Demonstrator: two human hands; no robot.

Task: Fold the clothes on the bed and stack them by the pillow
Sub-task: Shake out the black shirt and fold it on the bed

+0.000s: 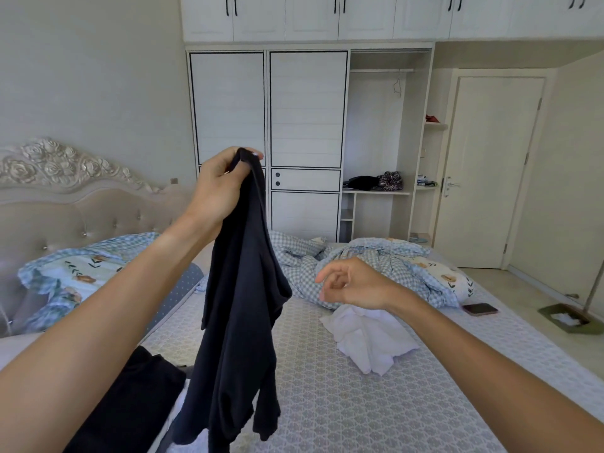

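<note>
My left hand (219,184) is raised high and grips the top of a dark navy garment (242,322), which hangs down loose over the bed (327,403). To the right and lower, my right hand (353,284) hovers with loosely curled fingers and holds nothing. Under it a crumpled white garment (369,338) lies on the patterned grey sheet. Another black garment (130,403) lies flat at the bed's near left edge. A floral pillow (72,273) leans at the padded headboard on the left.
A bunched blue checked duvet (376,266) fills the bed's far side. A phone (479,308) lies on the right edge of the bed. A dustpan (567,317) stands on the floor at right. White wardrobe (307,125) and door (490,171) stand beyond.
</note>
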